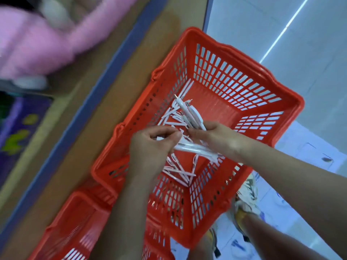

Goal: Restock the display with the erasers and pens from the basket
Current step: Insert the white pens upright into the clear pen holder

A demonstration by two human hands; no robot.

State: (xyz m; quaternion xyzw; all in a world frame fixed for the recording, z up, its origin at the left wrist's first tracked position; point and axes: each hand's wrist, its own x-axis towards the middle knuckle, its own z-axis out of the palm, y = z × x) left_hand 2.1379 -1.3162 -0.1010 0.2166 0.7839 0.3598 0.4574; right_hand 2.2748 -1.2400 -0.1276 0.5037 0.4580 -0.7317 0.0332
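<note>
Head view looks down into a red basket (pixel 244 59) standing beside a wooden ledge (pixel 105 72). Both hands are over its middle. The right hand (pixel 210 135) is clenched round a bundle of white pens (pixel 189 111) that fan out toward the basket's far corner. The left hand (pixel 150 147) has its fingers curled and pinches more pens, feeding them across to the right hand. Loose pens (pixel 180 171) lie scattered on the basket floor, mostly toward its near corner and along the left wall. No erasers can be made out.

The bundle looks uneven, with tips splayed at different lengths, so a slack grip during the hand-over would probably let pens slide out and drop back. Thin barrels could also poke through the slotted walls and catch there. Motion blur suggests quick movement, which raises both risks.
</note>
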